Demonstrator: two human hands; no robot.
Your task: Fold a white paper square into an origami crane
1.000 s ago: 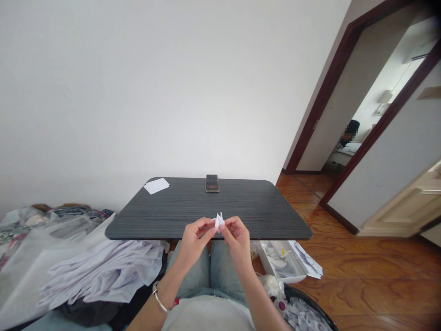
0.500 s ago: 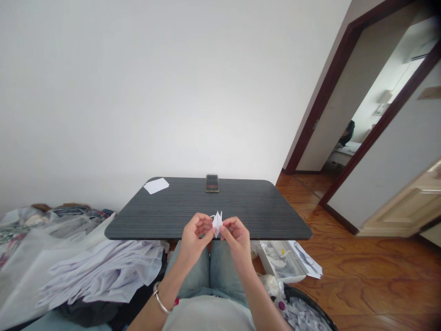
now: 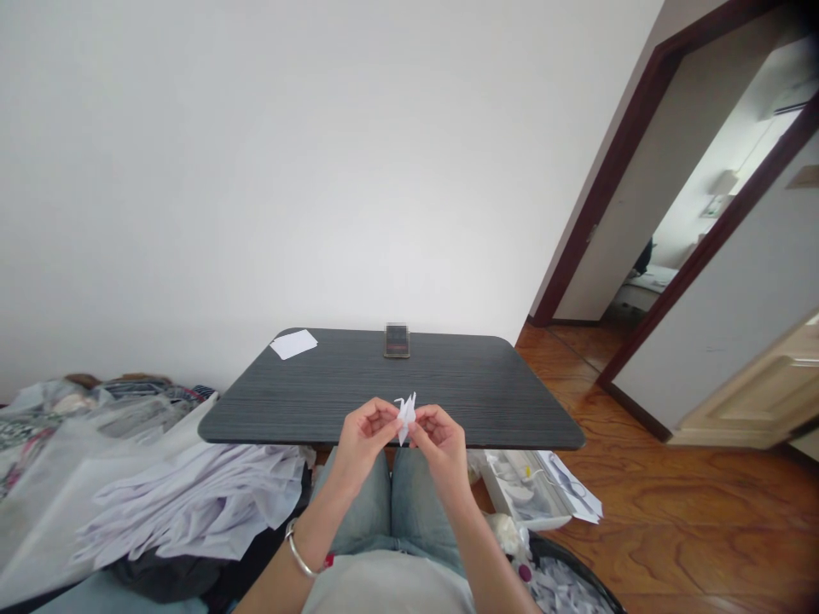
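Note:
A small white origami paper crane point(image 3: 406, 416) is pinched between my two hands, over the near edge of the dark table point(image 3: 320, 392). My left hand point(image 3: 368, 437) grips its left side between thumb and fingers. My right hand point(image 3: 440, 437) pinches the right side the same way. Narrow points of folded paper stick up at the top, one bent over to the left. The fingertips hide part of its sides.
White paper sheets point(image 3: 294, 344) lie at the table's far left corner. A phone-like device point(image 3: 397, 340) stands at the back middle. White cloth point(image 3: 192, 503) is heaped at left; an open white box point(image 3: 528, 490) and a bag of paper pieces point(image 3: 566, 584) are at lower right.
The paper crane has turned slightly in my fingers, and its bent left point now shows more clearly. Both hands keep their pinch. The whole view has shifted a little.

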